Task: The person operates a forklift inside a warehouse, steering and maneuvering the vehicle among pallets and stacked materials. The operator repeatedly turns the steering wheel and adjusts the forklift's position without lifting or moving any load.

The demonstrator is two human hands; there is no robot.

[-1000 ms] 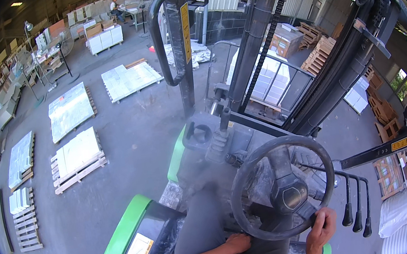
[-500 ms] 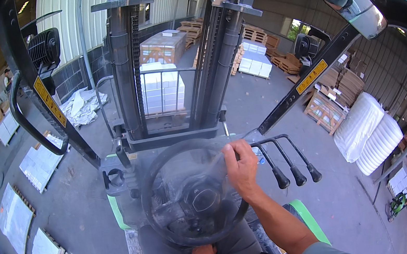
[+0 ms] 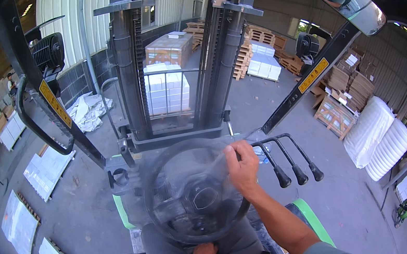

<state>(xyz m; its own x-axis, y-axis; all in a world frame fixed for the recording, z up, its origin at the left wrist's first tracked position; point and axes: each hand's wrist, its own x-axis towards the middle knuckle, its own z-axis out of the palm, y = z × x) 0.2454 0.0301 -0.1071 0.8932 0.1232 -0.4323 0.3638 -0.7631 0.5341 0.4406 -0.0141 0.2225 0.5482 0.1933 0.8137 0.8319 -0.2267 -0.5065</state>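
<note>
My right hand (image 3: 243, 165) is closed at the upper right of the black steering wheel (image 3: 151, 205), its fingers wrapped over the rim area. My left hand (image 3: 204, 253) rests in my lap below the wheel, its fingers tucked between my thighs and mostly hidden. Just right of my right hand, three black control levers (image 3: 300, 174) rise on bent rods, untouched. Beyond the wheel stands the forklift mast (image 3: 132, 80) with its chains. Between the mast's uprights, a stack of white boxes (image 3: 167, 87) shows behind a metal guard. A smaller lever (image 3: 126, 154) stands left of the wheel.
Flat pallet loads (image 3: 48, 171) lie along the left floor, near a crumpled white sheet (image 3: 89, 111). Ahead right are white boxes (image 3: 263, 63) and wooden pallets (image 3: 242, 59). White wrapped rolls (image 3: 376, 135) and a crate (image 3: 336, 115) stand at right. A person (image 3: 11, 84) is far left.
The surrounding loads have slid slightly rightward past the mast and posts. My right hand stays on the wheel, and my left hand stays in my lap.
</note>
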